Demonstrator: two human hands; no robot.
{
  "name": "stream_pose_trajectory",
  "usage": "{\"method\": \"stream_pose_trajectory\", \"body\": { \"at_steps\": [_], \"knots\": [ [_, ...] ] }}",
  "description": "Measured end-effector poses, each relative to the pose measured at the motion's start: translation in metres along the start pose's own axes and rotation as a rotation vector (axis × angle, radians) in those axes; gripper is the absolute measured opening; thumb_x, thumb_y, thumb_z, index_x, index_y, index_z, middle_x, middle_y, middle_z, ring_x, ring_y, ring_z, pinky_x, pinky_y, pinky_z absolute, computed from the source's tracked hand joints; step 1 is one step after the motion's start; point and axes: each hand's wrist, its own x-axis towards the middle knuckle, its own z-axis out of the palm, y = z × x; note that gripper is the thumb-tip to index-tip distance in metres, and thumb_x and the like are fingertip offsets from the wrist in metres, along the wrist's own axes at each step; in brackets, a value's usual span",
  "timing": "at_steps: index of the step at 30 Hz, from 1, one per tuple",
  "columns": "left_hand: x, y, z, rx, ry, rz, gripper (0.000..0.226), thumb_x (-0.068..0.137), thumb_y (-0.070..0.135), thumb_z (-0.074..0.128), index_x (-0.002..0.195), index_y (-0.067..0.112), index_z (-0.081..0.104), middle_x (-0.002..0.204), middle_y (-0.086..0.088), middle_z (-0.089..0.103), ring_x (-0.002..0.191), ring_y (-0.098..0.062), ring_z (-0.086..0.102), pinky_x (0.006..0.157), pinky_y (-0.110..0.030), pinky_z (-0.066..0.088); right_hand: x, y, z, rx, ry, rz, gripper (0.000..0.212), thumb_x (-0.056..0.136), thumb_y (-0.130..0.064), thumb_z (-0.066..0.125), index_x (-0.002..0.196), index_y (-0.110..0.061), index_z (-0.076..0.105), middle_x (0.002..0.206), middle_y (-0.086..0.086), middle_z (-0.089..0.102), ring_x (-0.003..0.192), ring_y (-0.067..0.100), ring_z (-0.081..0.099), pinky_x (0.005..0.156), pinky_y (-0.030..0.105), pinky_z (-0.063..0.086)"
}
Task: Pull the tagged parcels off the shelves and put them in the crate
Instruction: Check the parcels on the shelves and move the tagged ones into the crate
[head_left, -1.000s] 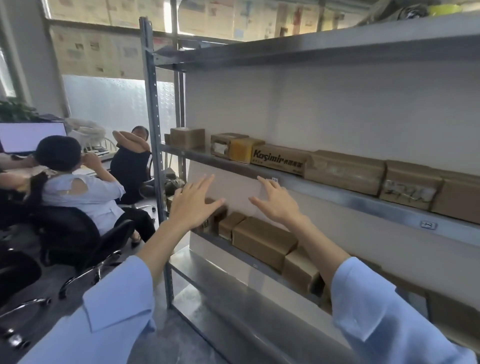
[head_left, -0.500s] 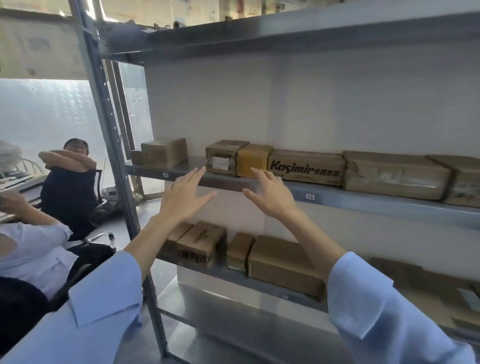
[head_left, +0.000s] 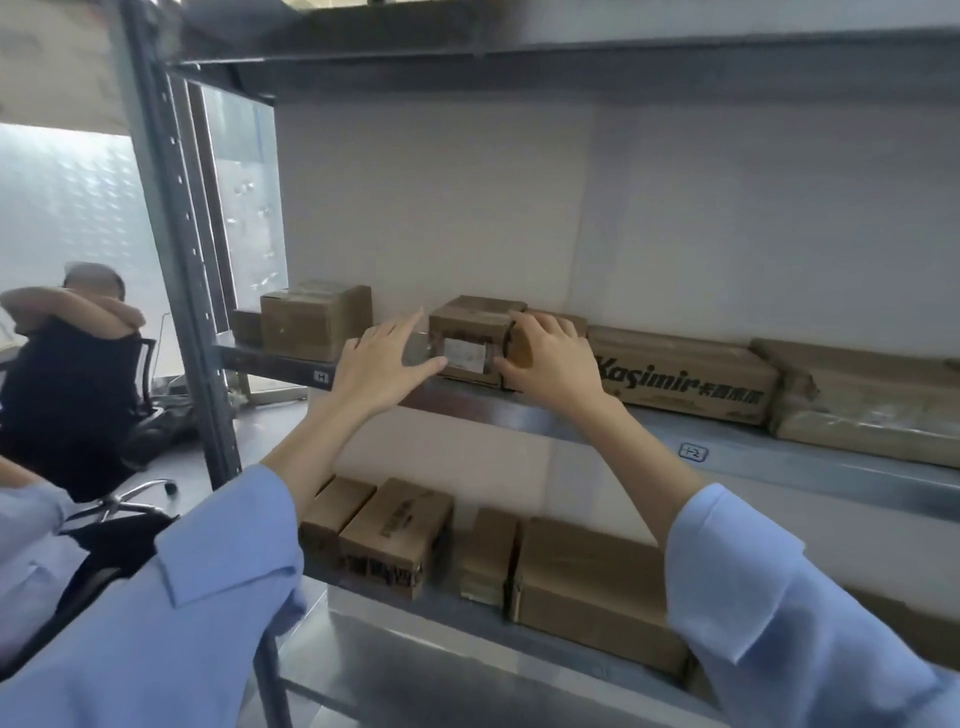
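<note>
Fingers (head_left: 511, 366): right hand (head_left: 553, 358) curled on labelled parcel (head_left: 470, 325); left hand (head_left: 382, 366) straight, beside.

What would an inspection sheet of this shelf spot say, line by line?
Surface: metal shelf, boxes in a row on it.
Job's things: labelled box upright on the shelf, white label facing out; crate not in view.
Clutter: Kasimir box to the right, plain box to the left, lower boxes on the level below.
Hands: left hand open at the labelled box's left side; right hand grips its right edge.
Cables: nothing seen.
Surroundings: seated person at far left; white wall behind the shelf.
</note>
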Motion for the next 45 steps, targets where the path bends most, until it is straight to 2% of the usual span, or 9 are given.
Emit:
{"method": "stream_pose_trajectory", "body": {
  "at_steps": [9, 13, 18, 26, 32, 36, 40, 45],
  "knots": [
    [0.059, -0.028, 0.012, -0.108, -0.039, 0.147, 0.079, 0.088, 0.060, 0.057, 0.153, 0.027, 0.026, 0.157, 0.003, 0.031, 0.143, -0.022, 0.032, 0.113, -0.046, 0.025, 0.035, -0.009, 0.019, -0.143, 0.017, 0.049, 0.065, 0.090, -0.055, 0.054, 0.146, -0.025, 0.037, 0.143, 0.005, 0.048, 0.134, 0.029, 0.038, 0.105, 0.046, 0.031],
    [0.082, -0.037, 0.021, -0.216, -0.116, 0.215, 0.080, 0.086, 0.057, 0.063, 0.152, 0.029, 0.027, 0.156, 0.002, 0.033, 0.143, -0.022, 0.031, 0.116, -0.044, 0.028, 0.041, -0.015, 0.024, -0.176, 0.009, 0.136, 0.065, 0.091, -0.051, 0.057, 0.146, -0.024, 0.036, 0.143, 0.006, 0.048, 0.135, 0.029, 0.037, 0.107, 0.047, 0.030],
    [0.095, -0.053, 0.031, -0.299, -0.219, 0.255, 0.076, 0.085, 0.057, 0.063, 0.149, 0.029, 0.033, 0.155, 0.001, 0.036, 0.140, -0.023, 0.035, 0.112, -0.048, 0.033, 0.047, -0.029, 0.030, -0.216, 0.004, 0.163, 0.060, 0.092, -0.047, 0.058, 0.144, -0.023, 0.040, 0.143, 0.006, 0.048, 0.134, 0.029, 0.037, 0.108, 0.046, 0.029],
    [0.099, -0.083, 0.026, -0.390, -0.220, 0.278, 0.077, 0.084, 0.053, 0.067, 0.148, 0.025, 0.036, 0.151, -0.001, 0.042, 0.137, -0.024, 0.041, 0.111, -0.040, 0.035, 0.053, -0.061, 0.039, -0.186, 0.021, 0.169, 0.058, 0.091, -0.041, 0.062, 0.141, -0.019, 0.044, 0.136, 0.010, 0.053, 0.129, 0.031, 0.043, 0.111, 0.041, 0.028],
    [0.100, -0.106, 0.017, -0.445, -0.252, 0.255, 0.075, 0.085, 0.048, 0.068, 0.149, 0.025, 0.034, 0.150, -0.001, 0.043, 0.136, -0.022, 0.040, 0.110, -0.041, 0.035, 0.063, -0.077, 0.046, -0.021, -0.036, 0.174, 0.062, 0.091, -0.037, 0.065, 0.145, -0.021, 0.039, 0.140, 0.011, 0.048, 0.126, 0.030, 0.045, 0.099, 0.040, 0.042],
    [0.104, -0.109, 0.017, -0.488, -0.292, 0.217, 0.076, 0.086, 0.046, 0.069, 0.150, 0.027, 0.031, 0.152, 0.000, 0.039, 0.139, -0.022, 0.036, 0.110, -0.038, 0.031, 0.067, -0.081, 0.051, 0.134, -0.091, 0.214, 0.069, 0.090, -0.034, 0.067, 0.148, -0.019, 0.032, 0.141, 0.014, 0.048, 0.124, 0.031, 0.050, 0.100, 0.040, 0.044],
    [0.100, -0.105, 0.022, -0.572, -0.297, 0.195, 0.073, 0.087, 0.037, 0.070, 0.149, 0.023, 0.033, 0.151, -0.001, 0.041, 0.138, -0.021, 0.036, 0.104, -0.028, 0.029, 0.064, -0.077, 0.054, 0.291, -0.114, 0.252, 0.070, 0.091, -0.030, 0.067, 0.149, -0.018, 0.030, 0.137, 0.012, 0.054, 0.120, 0.029, 0.055, 0.098, 0.034, 0.046],
    [0.091, -0.102, 0.026, -0.644, -0.216, 0.176, 0.069, 0.084, 0.032, 0.074, 0.144, 0.022, 0.041, 0.145, -0.001, 0.048, 0.135, -0.019, 0.041, 0.112, -0.037, 0.034, 0.055, -0.072, 0.054, 0.412, -0.041, 0.260, 0.067, 0.089, -0.022, 0.070, 0.147, -0.019, 0.036, 0.136, 0.007, 0.055, 0.122, 0.024, 0.053, 0.098, 0.029, 0.045]
  ]
}}
